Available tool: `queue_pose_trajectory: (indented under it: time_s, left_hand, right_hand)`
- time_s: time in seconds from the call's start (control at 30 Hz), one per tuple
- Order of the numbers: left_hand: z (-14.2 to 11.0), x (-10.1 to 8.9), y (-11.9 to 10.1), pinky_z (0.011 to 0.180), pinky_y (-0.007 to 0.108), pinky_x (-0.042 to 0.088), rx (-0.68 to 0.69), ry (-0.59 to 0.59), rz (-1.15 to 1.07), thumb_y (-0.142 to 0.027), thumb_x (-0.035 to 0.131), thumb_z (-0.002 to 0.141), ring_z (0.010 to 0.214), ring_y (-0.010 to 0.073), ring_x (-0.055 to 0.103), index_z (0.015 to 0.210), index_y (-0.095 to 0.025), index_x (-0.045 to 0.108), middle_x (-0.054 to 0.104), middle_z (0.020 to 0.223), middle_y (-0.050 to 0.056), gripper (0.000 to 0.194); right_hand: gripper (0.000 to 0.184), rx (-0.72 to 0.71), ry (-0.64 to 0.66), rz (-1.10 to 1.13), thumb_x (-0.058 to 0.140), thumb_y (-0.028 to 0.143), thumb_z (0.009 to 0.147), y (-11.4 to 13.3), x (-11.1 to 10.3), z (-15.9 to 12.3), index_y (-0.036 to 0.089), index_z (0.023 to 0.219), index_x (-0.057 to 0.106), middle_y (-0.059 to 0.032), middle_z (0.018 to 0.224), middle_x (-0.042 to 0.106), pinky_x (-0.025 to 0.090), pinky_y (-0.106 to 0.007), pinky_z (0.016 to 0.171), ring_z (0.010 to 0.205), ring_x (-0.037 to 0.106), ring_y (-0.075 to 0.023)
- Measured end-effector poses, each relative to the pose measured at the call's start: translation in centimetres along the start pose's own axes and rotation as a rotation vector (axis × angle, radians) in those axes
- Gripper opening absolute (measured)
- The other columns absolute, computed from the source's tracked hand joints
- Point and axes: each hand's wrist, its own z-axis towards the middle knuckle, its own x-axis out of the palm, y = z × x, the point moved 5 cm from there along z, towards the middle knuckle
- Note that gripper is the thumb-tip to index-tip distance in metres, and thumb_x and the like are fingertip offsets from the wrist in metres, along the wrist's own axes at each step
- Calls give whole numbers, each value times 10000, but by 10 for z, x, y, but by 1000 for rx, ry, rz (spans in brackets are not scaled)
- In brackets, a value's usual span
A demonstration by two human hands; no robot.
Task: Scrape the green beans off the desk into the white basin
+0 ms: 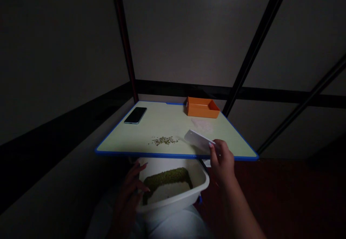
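My right hand (223, 159) pinches a flat white plastic scraper (198, 140) by its near end, tilted above the right part of the pale table top (159, 118). To the scraper's left, a small scatter of greenish seeds (164, 140) lies near the table's front edge. Below that edge, a white tub (198, 174) rests over my lap. More green seeds (170, 175) are heaped along its far and left sides, and part of its floor shows bare. My left hand (131, 186) grips the tub's left side, fingers over the rim; its palm is in shadow.
An orange open box (202, 112) stands at the table's back right, with a clear plastic bag (202, 124) in front of it. A dark-screened phone (136, 115) lies at the back left. Blue edging borders the table; panelled walls stand behind and to the left.
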Motion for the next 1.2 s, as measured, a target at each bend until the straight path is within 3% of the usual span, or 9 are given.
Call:
queue_pose_trajectory:
  time_s: [0.13, 0.23, 0.43, 0.7, 1.2]
  left_hand:
    - [0, 1, -2, 1219, 501, 202, 4, 7, -4, -327, 515, 892, 1468, 271, 309, 780, -256, 649, 573, 1413, 16, 188]
    - [0, 1, -1, 1216, 512, 204, 1, -1, 3, -327, 517, 896, 1460, 278, 324, 779, -252, 651, 580, 1406, 26, 193]
    - [2, 1, 0, 1204, 559, 218, 4, -6, 23, -351, 521, 885, 1458, 296, 329, 759, -257, 664, 602, 1386, 27, 213]
    - [4, -4, -2, 1172, 598, 278, -18, 33, 46, -364, 551, 864, 1447, 333, 351, 750, -249, 680, 614, 1373, 70, 207]
    - [5, -3, -6, 1165, 578, 310, -53, 34, 57, -348, 550, 846, 1429, 333, 384, 739, -240, 683, 624, 1360, 73, 202]
  right_hand:
    - [111, -333, 129, -22, 502, 187, 922, 23, 0, -5, 203, 931, 612, -26, 711, 718, 490, -226, 542, 567, 665, -151]
    - [144, -407, 174, -3, 498, 138, 909, 28, 2, -7, 192, 938, 628, -59, 784, 753, 546, -243, 604, 666, 718, -174]
    - [252, -457, 264, 3, 480, 92, 881, 27, 12, -12, 186, 971, 695, -99, 942, 784, 606, -287, 731, 839, 755, -199]
    - [348, -404, 322, -98, 479, 92, 886, 17, 24, -22, 203, 1088, 739, -127, 1078, 765, 616, -328, 790, 961, 749, -224]
    - [356, -438, 296, -217, 445, 96, 909, 26, 24, -21, 161, 1069, 757, -150, 1062, 764, 621, -324, 732, 890, 762, -242]
